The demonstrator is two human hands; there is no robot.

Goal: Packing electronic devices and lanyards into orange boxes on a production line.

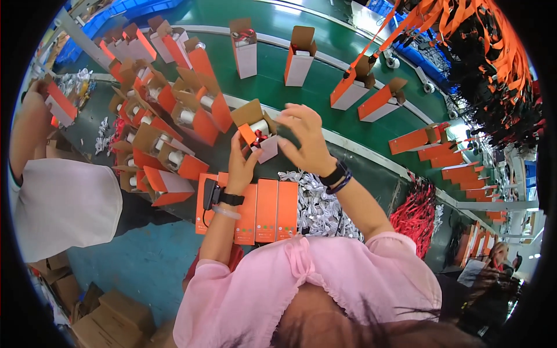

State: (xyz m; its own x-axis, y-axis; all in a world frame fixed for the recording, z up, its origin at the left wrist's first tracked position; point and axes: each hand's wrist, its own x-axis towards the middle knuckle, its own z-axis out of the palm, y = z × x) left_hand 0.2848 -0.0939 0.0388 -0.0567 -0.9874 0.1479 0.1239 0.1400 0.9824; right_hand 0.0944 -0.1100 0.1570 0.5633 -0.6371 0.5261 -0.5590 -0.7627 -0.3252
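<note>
An orange and white box with raised brown cardboard flaps stands in front of me. My left hand is closed around its left side. A red strap bundle sits at the box's opening, by my left fingertips, and a white cylindrical item shows inside. My right hand is just right of the open top, fingers apart, with nothing visible in it; whether its thumb touches the box I cannot tell. Below my hands lie orange boxes side by side and a pile of white cables.
Several open boxes crowd the left. More boxes stand on the green conveyor. Red straps are heaped at right; orange lanyards hang at upper right. A person's hand holds a box at far left. Cartons sit on the floor.
</note>
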